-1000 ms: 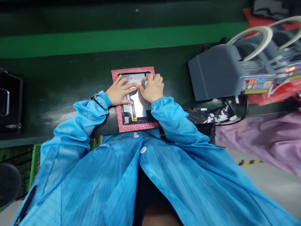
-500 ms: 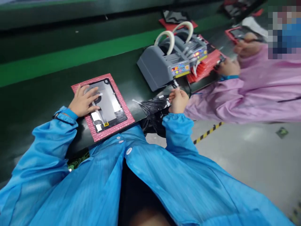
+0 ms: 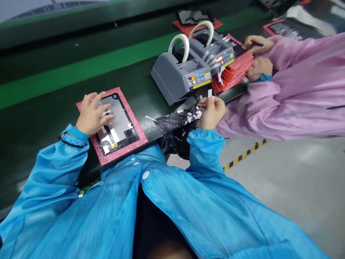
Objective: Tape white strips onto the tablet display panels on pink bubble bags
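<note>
My left hand [image 3: 91,114] rests with fingers spread over the left part of a tablet screen panel [image 3: 118,115]. The panel is grey with a black border, white patches and a small yellow label, and my fingers hide part of it. Beneath it lies a pink bubble-wrap sheet [image 3: 136,139]. In front of the nearer tape dispenser [image 3: 178,77], my right hand [image 3: 212,113] is closed in a pinch. A short strip of white tape [image 3: 210,93] sticks up from its fingertips. Just left of that hand lies a bundle of thin black cables [image 3: 172,122] with white tags.
A second tape dispenser [image 3: 212,48] stands behind the first. Red bubble-wrap sheets [image 3: 234,73] lie beside it, close to a co-worker's hands [image 3: 260,68] in pink sleeves. Another panel [image 3: 195,17] lies at the back of the dark green table [image 3: 40,93].
My right hand has moved slightly right, and the white strip now shows above its fingertips. My left hand's fingers have lifted a little on the panel. The co-worker's hands have drawn together.
</note>
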`<state>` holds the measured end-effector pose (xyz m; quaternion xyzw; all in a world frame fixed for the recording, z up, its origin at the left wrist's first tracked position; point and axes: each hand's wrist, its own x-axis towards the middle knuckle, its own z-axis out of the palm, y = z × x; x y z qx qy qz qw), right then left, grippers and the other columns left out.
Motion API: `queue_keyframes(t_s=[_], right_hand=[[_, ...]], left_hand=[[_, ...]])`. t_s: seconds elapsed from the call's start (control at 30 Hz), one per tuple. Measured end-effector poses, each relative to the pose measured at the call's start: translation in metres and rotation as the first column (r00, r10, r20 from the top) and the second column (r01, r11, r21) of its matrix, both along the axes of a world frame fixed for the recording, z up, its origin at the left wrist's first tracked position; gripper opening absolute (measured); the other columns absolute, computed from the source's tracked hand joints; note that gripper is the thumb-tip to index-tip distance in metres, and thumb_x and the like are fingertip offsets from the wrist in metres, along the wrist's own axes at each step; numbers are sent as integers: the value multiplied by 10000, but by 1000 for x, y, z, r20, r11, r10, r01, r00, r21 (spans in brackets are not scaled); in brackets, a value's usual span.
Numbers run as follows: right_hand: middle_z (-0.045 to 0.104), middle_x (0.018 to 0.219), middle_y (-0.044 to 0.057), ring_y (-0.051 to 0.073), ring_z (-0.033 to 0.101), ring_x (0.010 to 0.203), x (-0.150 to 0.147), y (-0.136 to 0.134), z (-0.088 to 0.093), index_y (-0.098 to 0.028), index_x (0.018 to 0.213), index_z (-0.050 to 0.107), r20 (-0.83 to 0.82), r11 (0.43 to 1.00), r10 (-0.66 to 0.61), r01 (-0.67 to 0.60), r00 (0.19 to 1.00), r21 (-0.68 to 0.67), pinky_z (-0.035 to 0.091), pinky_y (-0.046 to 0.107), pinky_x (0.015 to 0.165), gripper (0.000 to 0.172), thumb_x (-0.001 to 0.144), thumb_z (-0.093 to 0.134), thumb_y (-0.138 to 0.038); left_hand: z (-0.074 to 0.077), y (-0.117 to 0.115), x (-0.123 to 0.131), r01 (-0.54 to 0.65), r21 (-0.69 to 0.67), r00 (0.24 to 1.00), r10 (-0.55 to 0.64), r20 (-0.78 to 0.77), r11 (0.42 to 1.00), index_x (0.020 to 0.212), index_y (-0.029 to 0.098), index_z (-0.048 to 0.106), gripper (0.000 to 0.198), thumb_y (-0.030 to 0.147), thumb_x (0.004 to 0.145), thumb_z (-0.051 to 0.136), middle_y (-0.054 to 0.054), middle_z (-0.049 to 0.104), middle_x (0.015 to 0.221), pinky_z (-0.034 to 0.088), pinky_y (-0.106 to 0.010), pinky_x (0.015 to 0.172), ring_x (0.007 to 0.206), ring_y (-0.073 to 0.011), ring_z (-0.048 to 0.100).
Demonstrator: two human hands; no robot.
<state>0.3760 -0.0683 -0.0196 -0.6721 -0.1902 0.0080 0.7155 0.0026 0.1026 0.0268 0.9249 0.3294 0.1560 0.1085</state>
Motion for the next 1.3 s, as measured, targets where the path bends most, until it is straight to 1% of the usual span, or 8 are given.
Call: queue_keyframes(t_s=[0.13,0.4,0.57,0.63,0.7,0.83,1.0,1.3], right_hand=[[607,739,-52,61,594,589,2,8,-1,-241,921,431,-91,998,70,-69,993,12,369,134,430,361,900,511,-592],[587,737,-84,69,599,585,4,24,3,-254,920,347,-171,997,58,-67,984,-47,342,146,429,349,824,663,-364],[573,718,-102,78,610,644,-11,16,19,-266,919,318,-56,998,56,-57,997,-15,479,202,583,410,760,690,-201],[585,717,-105,82,620,674,-31,11,33,-271,946,334,-19,989,144,-144,989,-11,512,227,659,433,744,704,-177],[603,724,-102,91,622,684,-57,9,46,-277,974,361,-40,946,317,-319,947,-51,517,239,668,472,717,744,-178],[629,735,-86,107,609,670,-108,21,59,-281,984,409,-212,760,608,-638,765,-123,497,247,612,525,667,821,-206],[656,725,-85,111,621,660,-137,45,53,-282,972,400,-240,570,779,-814,579,-113,511,252,616,558,649,855,-259],[650,742,-89,113,650,713,-143,65,38,-273,955,409,-354,578,741,-810,571,-98,520,241,610,546,642,852,-209]], left_hand=[[0,7,17,50,41,999,-49,-18,998,1102,280,670,426,606,935,451,-29,514,1479,271,-532,1183,1376,-327,379],[-8,7,39,97,-55,995,-97,8,994,1082,280,669,438,618,918,444,-39,528,1467,243,-563,1178,1368,-348,380],[-6,4,45,155,-95,986,-148,69,983,1094,295,682,441,626,912,455,-25,573,1421,265,-567,1167,1347,-342,407],[-1,-2,51,197,-117,977,-185,102,973,1093,281,694,439,613,921,465,-55,616,1362,292,-539,1158,1296,-321,462],[6,-10,60,229,-157,968,-207,141,961,1101,268,697,433,599,931,476,-79,670,1259,337,-512,1123,1215,-298,529],[17,-25,80,252,-215,955,-207,214,943,1069,226,686,434,601,934,515,-68,716,1030,400,-457,1048,1053,-252,606],[10,-27,76,219,-287,962,-156,225,932,804,196,652,393,564,922,579,-45,693,838,452,-396,957,903,-212,625],[-9,-24,52,67,-388,970,31,243,919,767,179,644,309,446,917,599,-28,692,810,497,-339,849,841,-177,631]])
